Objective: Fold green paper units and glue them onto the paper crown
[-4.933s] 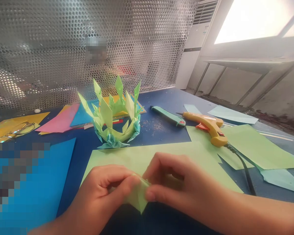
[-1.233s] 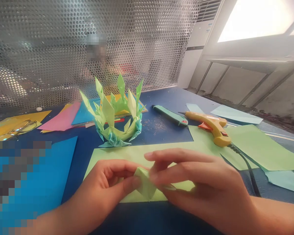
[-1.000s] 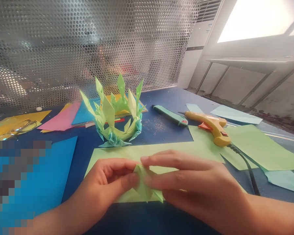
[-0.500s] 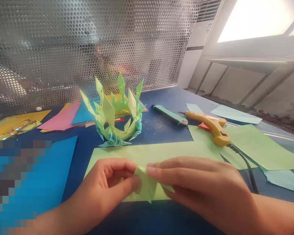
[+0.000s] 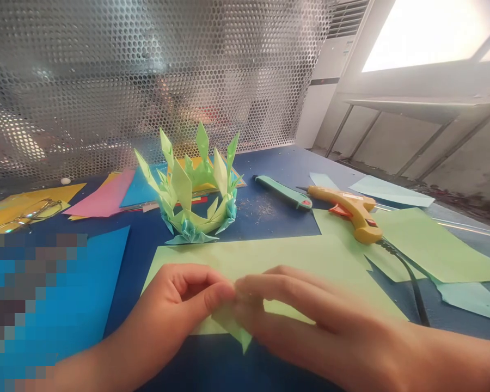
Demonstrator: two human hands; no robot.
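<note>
Between my two hands is a small folded piece of light green paper point(image 5: 233, 325), its pointed end hanging downward. My left hand point(image 5: 183, 305) pinches it between thumb and forefinger. My right hand point(image 5: 294, 310) presses its fingertips on the same piece from the other side, and the upper part of the fold is hidden by the fingers. Under both hands lies a flat light green sheet point(image 5: 245, 253). Just behind that sheet stands a green paper crown point(image 5: 182, 185) with upright pointed leaves and blue-green folded pieces at its base.
A yellow glue gun point(image 5: 357, 209) with a black cord lies at right, by a green utility knife point(image 5: 283, 191). Green sheets point(image 5: 436, 245) spread there. Blue paper point(image 5: 106, 283), pink paper point(image 5: 106, 193) and glasses point(image 5: 28, 212) are at left. A perforated metal panel point(image 5: 147, 81) closes the back.
My right hand has shifted left and curled its fingertips in against my left thumb. The folded paper now shows less, with its point tipped a little lower.
</note>
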